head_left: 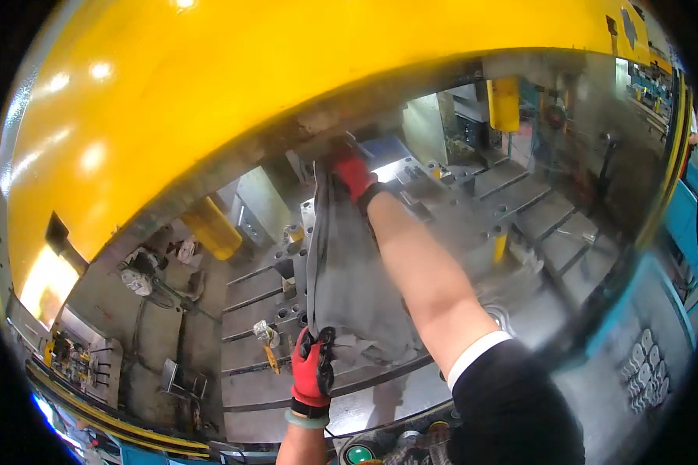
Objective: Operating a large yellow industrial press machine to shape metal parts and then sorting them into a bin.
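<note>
My left hand [310, 370], in a red glove with black fingers, is at the near left corner of a long grey piece [353, 287]. Its fingers curl inward; whatever lies in them is hidden. The grey piece looks like folded cloth and runs away from me across the machine bed, but I cannot tell its kind for sure. My right arm stretches far forward under the yellow press beam [233, 85]. My right hand [354, 172], also gloved in red, is at the far end of the grey piece, its fingers blurred and in shadow.
The slotted metal bed [248, 349] spreads to both sides. A yellow-handled brush [268, 341] lies left of my left hand. Yellow posts [213, 227] stand at the sides. A green button [358, 454] is at the near edge, and several small metal parts [645, 372] lie at right.
</note>
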The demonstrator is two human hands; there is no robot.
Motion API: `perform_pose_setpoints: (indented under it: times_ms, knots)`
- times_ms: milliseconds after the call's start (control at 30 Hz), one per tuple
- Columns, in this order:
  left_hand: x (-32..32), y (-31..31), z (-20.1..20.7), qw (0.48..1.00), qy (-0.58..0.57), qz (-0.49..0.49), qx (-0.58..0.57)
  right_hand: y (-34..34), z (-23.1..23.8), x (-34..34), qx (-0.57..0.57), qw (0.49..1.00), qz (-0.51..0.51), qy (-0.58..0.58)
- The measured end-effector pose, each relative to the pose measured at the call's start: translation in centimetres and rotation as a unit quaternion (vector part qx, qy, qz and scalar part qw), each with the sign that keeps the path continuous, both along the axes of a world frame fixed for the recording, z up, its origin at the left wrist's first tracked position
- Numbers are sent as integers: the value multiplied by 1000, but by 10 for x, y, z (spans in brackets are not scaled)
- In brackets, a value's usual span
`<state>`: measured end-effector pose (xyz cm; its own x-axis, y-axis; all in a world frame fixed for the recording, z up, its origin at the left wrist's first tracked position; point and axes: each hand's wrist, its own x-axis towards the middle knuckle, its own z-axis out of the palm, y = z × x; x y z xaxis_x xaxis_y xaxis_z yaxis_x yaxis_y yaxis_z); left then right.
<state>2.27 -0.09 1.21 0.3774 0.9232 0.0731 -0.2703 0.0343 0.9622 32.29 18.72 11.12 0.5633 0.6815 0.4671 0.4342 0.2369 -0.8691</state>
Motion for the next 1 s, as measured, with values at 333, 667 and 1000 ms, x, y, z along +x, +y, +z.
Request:
perform_pose_setpoints:
  times_ms: [333,667,1000]
  knots:
    - [30,6,5,999,-23,-20,-21,3,24,18,155,980,-89,-88]
    - [55,4,11,996,-31,-56,-56,-51,26,21,118,913,-270,-281]
    - [50,2,5,991,21,-110,-74,-57,50,19,369,621,425,546]
